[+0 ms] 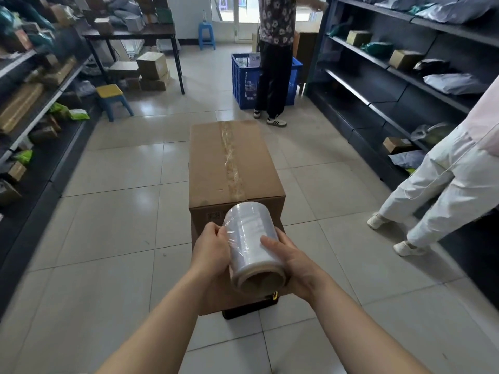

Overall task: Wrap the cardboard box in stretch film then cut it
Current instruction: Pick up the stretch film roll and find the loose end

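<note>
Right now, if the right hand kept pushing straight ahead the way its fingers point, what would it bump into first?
The right hand already grips the stretch film roll; straight beyond that, probably the cardboard box, though depth is hard to judge.

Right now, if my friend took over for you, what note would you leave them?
Left hand: gripping the left side of the stretch film roll.
Right hand: gripping its right side.
The roll is held in the air in front of the near end of the cardboard box, which sits on the tiled floor, taped shut.
Done: roll picked up.
Left: no film shows on the box yet, so wrap it all, then cut the film.
</note>
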`<state>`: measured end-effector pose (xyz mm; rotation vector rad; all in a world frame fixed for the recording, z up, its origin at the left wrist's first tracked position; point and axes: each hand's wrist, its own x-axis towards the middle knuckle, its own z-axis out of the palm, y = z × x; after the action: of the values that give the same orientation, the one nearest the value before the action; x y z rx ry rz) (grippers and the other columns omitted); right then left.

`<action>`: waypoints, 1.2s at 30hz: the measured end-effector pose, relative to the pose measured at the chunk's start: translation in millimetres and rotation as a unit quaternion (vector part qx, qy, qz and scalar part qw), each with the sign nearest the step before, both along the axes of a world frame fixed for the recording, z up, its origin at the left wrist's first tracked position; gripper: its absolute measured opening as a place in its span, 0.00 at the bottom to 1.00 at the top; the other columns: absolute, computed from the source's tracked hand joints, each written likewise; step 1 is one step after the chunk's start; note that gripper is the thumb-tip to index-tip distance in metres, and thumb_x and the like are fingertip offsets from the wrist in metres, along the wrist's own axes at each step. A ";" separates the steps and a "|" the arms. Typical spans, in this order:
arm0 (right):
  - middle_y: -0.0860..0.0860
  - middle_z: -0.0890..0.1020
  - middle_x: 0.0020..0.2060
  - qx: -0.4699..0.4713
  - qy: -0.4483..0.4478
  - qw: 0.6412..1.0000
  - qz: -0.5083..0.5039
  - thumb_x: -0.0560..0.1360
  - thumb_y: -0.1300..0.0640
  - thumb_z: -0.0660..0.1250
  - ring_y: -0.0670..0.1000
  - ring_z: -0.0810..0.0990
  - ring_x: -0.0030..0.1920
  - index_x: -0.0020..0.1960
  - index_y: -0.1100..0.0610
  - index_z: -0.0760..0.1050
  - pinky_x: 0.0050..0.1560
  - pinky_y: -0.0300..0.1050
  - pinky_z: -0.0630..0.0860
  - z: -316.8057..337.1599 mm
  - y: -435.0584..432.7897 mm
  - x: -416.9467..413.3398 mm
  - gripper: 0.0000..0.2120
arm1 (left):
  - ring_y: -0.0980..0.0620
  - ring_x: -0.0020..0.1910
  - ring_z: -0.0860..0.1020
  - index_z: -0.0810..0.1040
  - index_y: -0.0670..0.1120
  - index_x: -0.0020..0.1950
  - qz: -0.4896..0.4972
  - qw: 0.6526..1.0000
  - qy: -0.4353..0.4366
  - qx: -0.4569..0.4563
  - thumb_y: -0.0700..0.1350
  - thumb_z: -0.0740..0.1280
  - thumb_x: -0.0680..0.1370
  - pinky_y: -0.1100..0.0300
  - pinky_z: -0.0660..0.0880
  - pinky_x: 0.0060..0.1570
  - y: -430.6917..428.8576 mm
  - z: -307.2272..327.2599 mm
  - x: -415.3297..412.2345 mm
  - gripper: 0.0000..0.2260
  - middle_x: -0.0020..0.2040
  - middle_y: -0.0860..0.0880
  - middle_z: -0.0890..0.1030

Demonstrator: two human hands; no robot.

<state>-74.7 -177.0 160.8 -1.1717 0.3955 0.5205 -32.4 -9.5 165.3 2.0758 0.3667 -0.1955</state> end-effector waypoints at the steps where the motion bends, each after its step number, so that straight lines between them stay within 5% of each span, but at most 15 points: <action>1: 0.57 0.78 0.62 -0.004 0.003 1.000 0.003 0.70 0.48 0.74 0.58 0.84 0.52 0.74 0.44 0.61 0.40 0.50 0.81 -0.8 -1.1 -0.3 0.37 | 0.49 0.39 0.76 0.73 0.44 0.49 0.004 0.999 -0.026 0.020 0.49 0.55 0.83 0.55 0.73 0.35 1.0 3.5 1.4 0.12 0.41 0.48 0.77; 3: 0.57 0.77 0.61 -0.011 0.011 1.000 0.005 0.71 0.50 0.73 0.60 0.83 0.54 0.73 0.45 0.62 0.44 0.53 0.82 -3.3 -3.3 -1.3 0.35 | 0.49 0.36 0.78 0.72 0.43 0.49 0.045 0.998 -0.031 -0.037 0.47 0.54 0.83 0.55 0.75 0.30 7.4 6.4 6.5 0.11 0.40 0.45 0.78; 6: 0.61 0.78 0.62 0.037 0.038 0.999 0.009 0.70 0.49 0.74 0.62 0.83 0.55 0.71 0.49 0.65 0.51 0.57 0.81 -8.0 -9.7 -5.3 0.33 | 0.41 0.42 0.82 0.72 0.44 0.47 0.126 0.979 0.042 -0.157 0.50 0.55 0.81 0.41 0.81 0.43 23.5 -6.2 14.3 0.12 0.44 0.39 0.82; 8: 0.62 0.80 0.57 0.087 0.060 0.994 0.004 0.72 0.48 0.71 0.60 0.84 0.51 0.69 0.53 0.68 0.47 0.55 0.82 -6.8 -14.2 -8.7 0.28 | 0.42 0.41 0.81 0.72 0.42 0.46 0.146 0.964 0.089 -0.203 0.51 0.56 0.81 0.45 0.80 0.44 28.6 -14.9 11.5 0.14 0.45 0.39 0.81; 10: 0.62 0.83 0.52 0.112 0.071 0.991 0.008 0.74 0.48 0.68 0.59 0.84 0.48 0.67 0.56 0.68 0.44 0.53 0.82 -6.0 -18.1 -9.8 0.25 | 0.46 0.33 0.77 0.72 0.41 0.43 0.164 0.931 0.128 -0.301 0.48 0.55 0.83 0.55 0.77 0.33 25.9 -12.6 5.2 0.15 0.40 0.41 0.78; 13: 0.62 0.84 0.50 0.125 0.067 0.990 0.020 0.75 0.47 0.67 0.58 0.84 0.47 0.67 0.57 0.69 0.45 0.54 0.82 -4.4 -19.2 -7.7 0.25 | 0.46 0.38 0.77 0.73 0.39 0.47 0.127 0.877 0.196 -0.421 0.63 0.57 0.79 0.54 0.77 0.35 18.9 -6.1 -1.2 0.25 0.42 0.41 0.77; 15: 0.61 0.84 0.49 0.127 0.070 0.989 0.024 0.74 0.46 0.67 0.58 0.84 0.46 0.67 0.57 0.69 0.46 0.54 0.82 -3.3 -18.9 -5.8 0.26 | 0.45 0.44 0.78 0.76 0.39 0.53 0.092 0.874 0.215 -0.427 0.66 0.62 0.75 0.53 0.77 0.43 13.9 -5.0 -1.5 0.29 0.45 0.42 0.78; 18: 0.61 0.83 0.51 0.137 0.071 0.988 0.019 0.74 0.45 0.67 0.58 0.84 0.47 0.69 0.56 0.68 0.48 0.55 0.81 -5.5 -19.6 -4.9 0.28 | 0.47 0.43 0.80 0.77 0.39 0.57 0.108 0.889 0.183 -0.405 0.51 0.67 0.78 0.55 0.77 0.41 8.0 -7.2 -0.3 0.16 0.46 0.44 0.81; 23: 0.61 0.82 0.50 0.193 0.088 0.977 -0.002 0.74 0.42 0.65 0.58 0.83 0.46 0.67 0.58 0.70 0.48 0.55 0.80 -14.3 -23.1 -6.6 0.28 | 0.48 0.44 0.78 0.74 0.37 0.53 0.166 0.829 0.164 -0.509 0.42 0.58 0.83 0.55 0.77 0.43 -1.9 -14.0 -2.1 0.10 0.47 0.42 0.78; 29: 0.62 0.79 0.59 0.199 0.045 0.979 -0.006 0.61 0.44 0.80 0.63 0.78 0.58 0.65 0.56 0.76 0.58 0.65 0.75 -31.5 -27.9 -10.2 0.36 | 0.49 0.40 0.77 0.74 0.38 0.48 0.201 0.835 0.124 -0.498 0.40 0.57 0.83 0.57 0.76 0.41 -9.1 -20.5 2.3 0.10 0.42 0.42 0.77; 32: 0.61 0.81 0.56 0.145 0.040 0.989 -0.009 0.58 0.52 0.82 0.61 0.79 0.57 0.61 0.57 0.79 0.52 0.62 0.79 -31.2 -25.7 -8.7 0.33 | 0.49 0.39 0.76 0.73 0.38 0.46 0.212 0.836 0.124 -0.491 0.40 0.56 0.84 0.57 0.76 0.41 -10.2 -21.5 4.1 0.10 0.41 0.43 0.77; 36: 0.59 0.80 0.55 0.076 0.024 0.997 -0.016 0.67 0.51 0.75 0.59 0.80 0.53 0.68 0.56 0.71 0.39 0.53 0.80 -25.2 -21.9 -5.3 0.32 | 0.50 0.37 0.75 0.71 0.39 0.42 0.226 0.842 0.129 -0.472 0.41 0.57 0.83 0.58 0.76 0.35 -9.3 -27.1 5.4 0.12 0.38 0.44 0.75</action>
<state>-80.0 -198.9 135.6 -1.0072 0.4085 0.5425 -26.9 -18.8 138.3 0.9465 0.7374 -0.2944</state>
